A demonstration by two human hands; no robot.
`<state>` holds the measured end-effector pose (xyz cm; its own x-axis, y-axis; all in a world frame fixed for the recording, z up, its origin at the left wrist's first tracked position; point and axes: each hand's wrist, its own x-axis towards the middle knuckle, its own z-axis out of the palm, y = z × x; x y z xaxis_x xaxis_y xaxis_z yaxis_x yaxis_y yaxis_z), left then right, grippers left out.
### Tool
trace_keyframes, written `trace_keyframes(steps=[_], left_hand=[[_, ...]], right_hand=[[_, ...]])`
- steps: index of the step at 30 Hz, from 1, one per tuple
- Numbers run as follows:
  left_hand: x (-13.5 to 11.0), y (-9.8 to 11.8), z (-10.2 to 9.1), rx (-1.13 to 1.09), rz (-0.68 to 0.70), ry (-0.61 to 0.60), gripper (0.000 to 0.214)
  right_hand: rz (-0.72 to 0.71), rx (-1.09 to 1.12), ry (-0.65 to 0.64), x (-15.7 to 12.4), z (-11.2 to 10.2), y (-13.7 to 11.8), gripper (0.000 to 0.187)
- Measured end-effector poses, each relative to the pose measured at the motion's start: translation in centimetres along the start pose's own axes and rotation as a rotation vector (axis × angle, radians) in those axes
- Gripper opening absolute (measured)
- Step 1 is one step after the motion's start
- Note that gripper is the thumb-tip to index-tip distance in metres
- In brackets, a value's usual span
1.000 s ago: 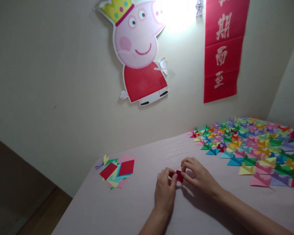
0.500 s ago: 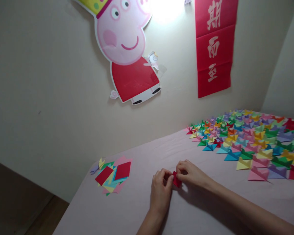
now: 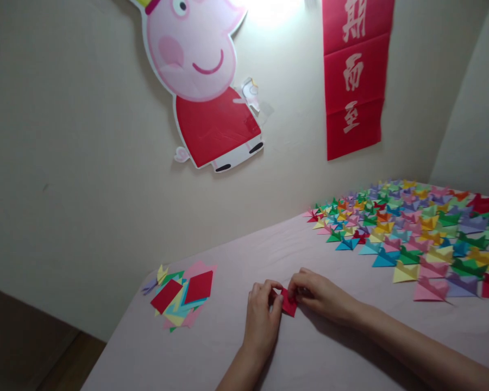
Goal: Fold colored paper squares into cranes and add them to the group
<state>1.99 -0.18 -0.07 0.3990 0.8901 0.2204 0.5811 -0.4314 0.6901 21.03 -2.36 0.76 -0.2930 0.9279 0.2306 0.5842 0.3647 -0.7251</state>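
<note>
A small red folded paper (image 3: 288, 303) lies on the pink table (image 3: 334, 353), pinched between both my hands. My left hand (image 3: 262, 315) grips its left side with curled fingers. My right hand (image 3: 320, 294) presses and pinches its right side. Both hands rest on the table near its middle front.
A loose stack of coloured paper squares (image 3: 182, 293) with two red sheets on top lies at the left, by two small folded pieces (image 3: 157, 278). Several rows of finished coloured folded shapes (image 3: 415, 233) cover the far right. A cartoon pig cutout (image 3: 204, 81) and a red banner (image 3: 352, 76) hang on the wall.
The view has dropped and shifted, so the wall decorations sit higher and further left. Both hands stay on the red paper, which now shows more, with a corner pointing down.
</note>
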Motion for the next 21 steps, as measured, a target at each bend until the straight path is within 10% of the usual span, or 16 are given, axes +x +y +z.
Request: trace_keyframes(steps=[21], left_hand=[[-1.1,0.9,-0.9,0.339,0.244,-0.181,0.036]], right_hand=[[-0.343,-0.440,-0.038,-0.1,0.9,0.7,0.023]])
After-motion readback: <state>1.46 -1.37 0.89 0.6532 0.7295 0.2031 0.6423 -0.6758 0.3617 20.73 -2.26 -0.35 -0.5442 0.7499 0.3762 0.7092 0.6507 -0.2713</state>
